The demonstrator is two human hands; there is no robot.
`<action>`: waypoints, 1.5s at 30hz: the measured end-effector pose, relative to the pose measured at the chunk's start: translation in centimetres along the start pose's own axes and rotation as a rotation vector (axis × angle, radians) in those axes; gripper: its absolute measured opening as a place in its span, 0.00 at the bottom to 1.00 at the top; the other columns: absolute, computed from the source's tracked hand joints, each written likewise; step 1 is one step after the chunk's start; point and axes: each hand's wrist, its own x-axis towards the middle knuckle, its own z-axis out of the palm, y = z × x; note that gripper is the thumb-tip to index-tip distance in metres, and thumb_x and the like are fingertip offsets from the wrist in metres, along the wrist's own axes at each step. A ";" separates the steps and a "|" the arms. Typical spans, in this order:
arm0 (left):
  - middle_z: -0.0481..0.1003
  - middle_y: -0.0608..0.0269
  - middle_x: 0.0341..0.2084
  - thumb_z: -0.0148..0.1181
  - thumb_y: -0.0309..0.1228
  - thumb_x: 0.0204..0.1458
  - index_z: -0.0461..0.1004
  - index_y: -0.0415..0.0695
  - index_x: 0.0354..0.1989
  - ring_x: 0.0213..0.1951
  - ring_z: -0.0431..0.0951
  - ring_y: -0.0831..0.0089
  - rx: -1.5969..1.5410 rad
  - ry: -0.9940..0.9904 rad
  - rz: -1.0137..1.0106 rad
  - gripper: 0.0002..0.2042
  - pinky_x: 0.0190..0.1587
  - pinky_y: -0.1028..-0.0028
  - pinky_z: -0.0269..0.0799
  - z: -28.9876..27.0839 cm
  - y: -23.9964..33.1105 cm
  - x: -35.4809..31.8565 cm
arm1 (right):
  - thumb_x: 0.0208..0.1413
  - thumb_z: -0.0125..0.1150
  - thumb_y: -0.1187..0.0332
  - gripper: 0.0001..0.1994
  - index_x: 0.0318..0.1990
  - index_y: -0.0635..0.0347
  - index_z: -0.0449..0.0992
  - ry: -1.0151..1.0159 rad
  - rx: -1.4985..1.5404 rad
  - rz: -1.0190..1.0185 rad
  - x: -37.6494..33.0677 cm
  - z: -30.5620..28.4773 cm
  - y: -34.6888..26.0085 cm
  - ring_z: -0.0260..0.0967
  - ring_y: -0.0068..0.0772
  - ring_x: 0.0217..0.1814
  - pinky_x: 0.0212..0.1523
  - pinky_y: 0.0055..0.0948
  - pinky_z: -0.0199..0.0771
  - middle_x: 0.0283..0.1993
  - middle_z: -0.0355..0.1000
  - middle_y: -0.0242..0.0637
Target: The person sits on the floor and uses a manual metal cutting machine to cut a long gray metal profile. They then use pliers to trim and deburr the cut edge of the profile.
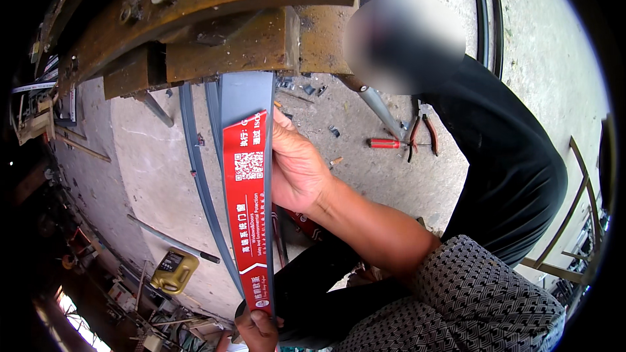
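A grey metal profile [246,94] with a red protective film [248,189] runs upright through the middle of the view. Its far end reaches the rusty steel bench frame [228,42]. My right hand [297,163] is closed on the profile's right edge, below the frame, its palm and some fingers behind the piece. Down at the near end, my left hand [259,330] grips the same profile with its fingers curled. Part of that hand is cut off by the lower edge. The film is peeled back at its far end, baring grey metal.
Long grey strips [202,163] lie left of the profile. A gold jug [175,270] and a thin rod [173,239] are on the floor. Right of my hand are red-handled pliers [424,133] and a red-handled screwdriver [385,144]. A black-trousered leg [508,130] bends at the right.
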 end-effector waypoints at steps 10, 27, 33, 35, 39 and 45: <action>0.73 0.59 0.12 0.38 0.63 0.68 0.73 0.38 0.26 0.18 0.78 0.68 0.025 -0.016 -0.028 0.37 0.22 0.67 0.72 0.0 0.2 0.1 | 0.62 0.69 0.71 0.17 0.57 0.57 0.76 -0.187 -0.154 -0.003 3.2 -1.7 -1.4 0.82 0.24 0.46 0.49 0.31 0.86 0.47 0.82 0.34; 0.76 0.57 0.12 0.36 0.58 0.70 0.77 0.40 0.23 0.18 0.80 0.61 0.114 -0.082 -0.106 0.36 0.23 0.62 0.75 -0.3 2.8 0.9 | 0.62 0.69 0.71 0.12 0.52 0.59 0.81 -0.155 -0.193 -0.033 2.7 -1.1 -1.9 0.83 0.25 0.44 0.49 0.30 0.88 0.45 0.83 0.35; 0.77 0.56 0.13 0.37 0.54 0.70 0.78 0.40 0.23 0.19 0.81 0.60 0.150 -0.055 -0.069 0.34 0.24 0.61 0.76 -0.2 2.2 0.8 | 0.64 0.68 0.70 0.12 0.53 0.60 0.80 -0.174 -0.211 -0.024 2.9 -1.4 -2.1 0.83 0.24 0.45 0.49 0.29 0.87 0.45 0.83 0.34; 0.77 0.56 0.13 0.37 0.55 0.70 0.78 0.40 0.23 0.19 0.81 0.61 0.123 -0.071 -0.081 0.35 0.24 0.61 0.76 -0.2 2.4 0.8 | 0.64 0.68 0.69 0.13 0.53 0.60 0.80 -0.164 -0.218 -0.025 2.8 -1.5 -2.1 0.82 0.24 0.45 0.48 0.29 0.87 0.45 0.83 0.34; 0.77 0.56 0.13 0.36 0.58 0.70 0.77 0.38 0.23 0.19 0.81 0.62 0.064 -0.077 -0.101 0.37 0.24 0.63 0.75 -0.1 2.9 0.7 | 0.65 0.67 0.66 0.14 0.54 0.61 0.79 -0.140 -0.273 -0.039 2.1 -0.9 -1.9 0.82 0.24 0.46 0.48 0.29 0.87 0.47 0.82 0.34; 0.77 0.57 0.14 0.37 0.60 0.69 0.77 0.38 0.24 0.19 0.81 0.63 0.037 -0.090 -0.129 0.37 0.23 0.65 0.74 -0.3 3.2 0.9 | 0.66 0.66 0.64 0.15 0.54 0.61 0.78 -0.130 -0.325 -0.033 1.4 -1.5 -1.9 0.82 0.24 0.48 0.49 0.29 0.86 0.48 0.82 0.34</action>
